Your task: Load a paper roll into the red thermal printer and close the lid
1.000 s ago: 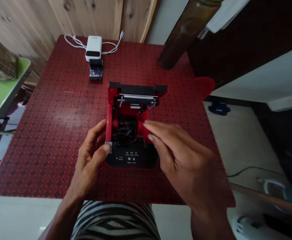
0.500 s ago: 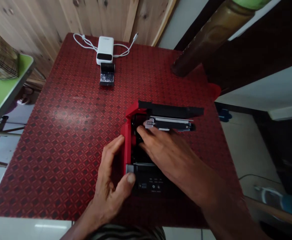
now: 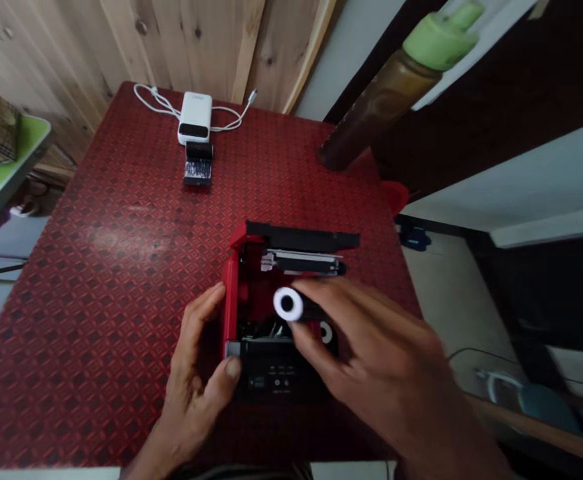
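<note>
A red and black printer (image 3: 284,363) stands on the table with its lid (image 3: 304,236) raised. My left hand (image 3: 194,377) grips its left side, the thumb on the front corner and the fingers along the outer red wall. Just above the open bay, my right hand (image 3: 371,340) pinches a small roll (image 3: 279,305) between thumb and fingers. The roll's white ring-shaped end faces left, and its dark side runs back under my fingers. Under the lid hangs a grey and black mechanism (image 3: 304,262). A white ring (image 3: 326,332) shows inside the bay, partly hidden by my right hand.
Farther back on the red patterned table (image 3: 136,300) lie a white power bank (image 3: 196,112) with a cable and a short black roll (image 3: 198,163). A tall brown bottle (image 3: 371,110) with a green cap stands at the back right. A green table (image 3: 31,143) is at left.
My right hand has come up out of the printer's bay with the roll, whose white end now shows. My left hand keeps its grip on the printer. The view has shifted slightly.
</note>
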The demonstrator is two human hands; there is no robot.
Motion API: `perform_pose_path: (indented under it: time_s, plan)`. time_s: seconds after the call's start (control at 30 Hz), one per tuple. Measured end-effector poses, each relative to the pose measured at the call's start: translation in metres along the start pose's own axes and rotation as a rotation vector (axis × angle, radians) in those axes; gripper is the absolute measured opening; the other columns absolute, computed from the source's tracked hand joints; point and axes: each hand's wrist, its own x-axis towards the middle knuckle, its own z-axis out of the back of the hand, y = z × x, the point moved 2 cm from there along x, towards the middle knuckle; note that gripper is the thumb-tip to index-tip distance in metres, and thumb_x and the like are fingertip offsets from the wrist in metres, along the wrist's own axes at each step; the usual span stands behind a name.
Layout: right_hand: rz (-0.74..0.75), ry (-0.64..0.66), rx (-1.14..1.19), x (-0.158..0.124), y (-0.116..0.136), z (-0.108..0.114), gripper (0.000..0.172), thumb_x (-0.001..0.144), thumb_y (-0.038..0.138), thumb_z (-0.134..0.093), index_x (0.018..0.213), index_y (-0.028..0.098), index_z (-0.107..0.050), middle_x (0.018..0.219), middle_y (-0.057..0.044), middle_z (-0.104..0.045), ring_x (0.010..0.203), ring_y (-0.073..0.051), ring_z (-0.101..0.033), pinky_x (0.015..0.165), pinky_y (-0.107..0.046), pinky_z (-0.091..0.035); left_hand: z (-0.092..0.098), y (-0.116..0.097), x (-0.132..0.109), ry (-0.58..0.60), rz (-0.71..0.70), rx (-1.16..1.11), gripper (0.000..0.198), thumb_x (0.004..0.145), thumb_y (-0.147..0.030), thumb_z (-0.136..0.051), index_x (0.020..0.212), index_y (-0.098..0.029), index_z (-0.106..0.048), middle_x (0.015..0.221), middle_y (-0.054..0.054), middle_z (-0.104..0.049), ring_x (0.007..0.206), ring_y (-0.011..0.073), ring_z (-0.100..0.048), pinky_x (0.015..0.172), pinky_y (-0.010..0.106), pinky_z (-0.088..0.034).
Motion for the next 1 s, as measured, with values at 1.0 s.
perform_pose_path:
  time_s: [1.0]
  plan:
    - [-0.558,-0.124,0.654,-0.045,-0.111,-0.084,0.028,0.088,0.033,-0.084,0.113,0.027,-0.073,0.114,-0.007,-0.084,0.100,-0.026,-0.079,0.089,-0.042,-0.063,-0.001,0.000,-0.002,-0.177,-0.005,0.103,0.066,0.103,-0.065,-0.072,0.159,-0.030,-0.071,0.155,0.005,-0.076,0.141,0.0357,-0.072,0.111,0.042,-0.060]
